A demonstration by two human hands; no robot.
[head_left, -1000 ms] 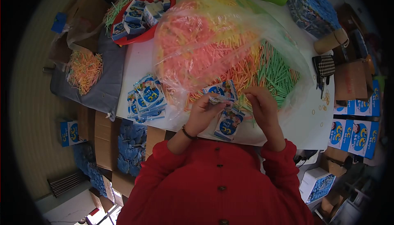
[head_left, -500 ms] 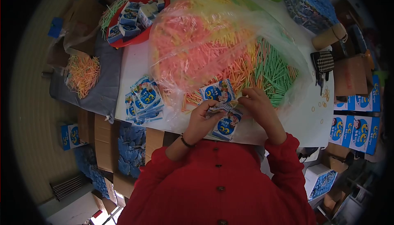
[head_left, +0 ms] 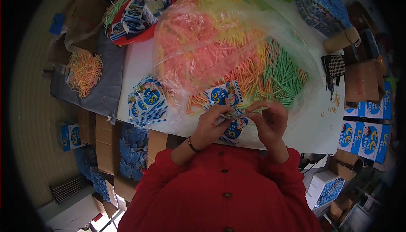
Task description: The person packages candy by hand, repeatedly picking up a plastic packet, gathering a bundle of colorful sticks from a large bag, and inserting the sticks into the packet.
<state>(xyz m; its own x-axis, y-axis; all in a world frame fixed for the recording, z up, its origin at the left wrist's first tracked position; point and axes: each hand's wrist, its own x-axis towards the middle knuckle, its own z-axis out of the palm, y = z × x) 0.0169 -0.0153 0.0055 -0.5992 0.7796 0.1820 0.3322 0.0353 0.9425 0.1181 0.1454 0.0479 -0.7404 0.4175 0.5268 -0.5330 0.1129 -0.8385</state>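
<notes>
A small blue-and-white printed packet (head_left: pixel 234 129) is in my left hand (head_left: pixel 208 127), pinched near its upper edge between thumb and fingers. My right hand (head_left: pixel 272 124) is closed in a pinch right beside that edge; what its fingertips hold is too small to make out. Just beyond my hands, another printed packet (head_left: pixel 224 95) lies at the edge of a heap of thin pink, orange, yellow and green sticks (head_left: pixel 241 69). A large clear plastic bag (head_left: pixel 190 73) partly covers the heap. To the left lies a pile of flat packets (head_left: pixel 148 98) on the white table (head_left: pixel 137 64).
A red basin (head_left: pixel 154 35) with filled packets stands at the far left. Loose sticks (head_left: pixel 84 73) lie on a grey cloth (head_left: pixel 108 77). At the right are a patterned pouch (head_left: pixel 334 64), rubber bands (head_left: pixel 336 98), a brown cylinder (head_left: pixel 340 40) and printed boxes (head_left: pixel 366 139).
My right hand has come down and in toward the held packet, its fingertips now at the packet's upper edge. My left hand keeps its grip on the packet.
</notes>
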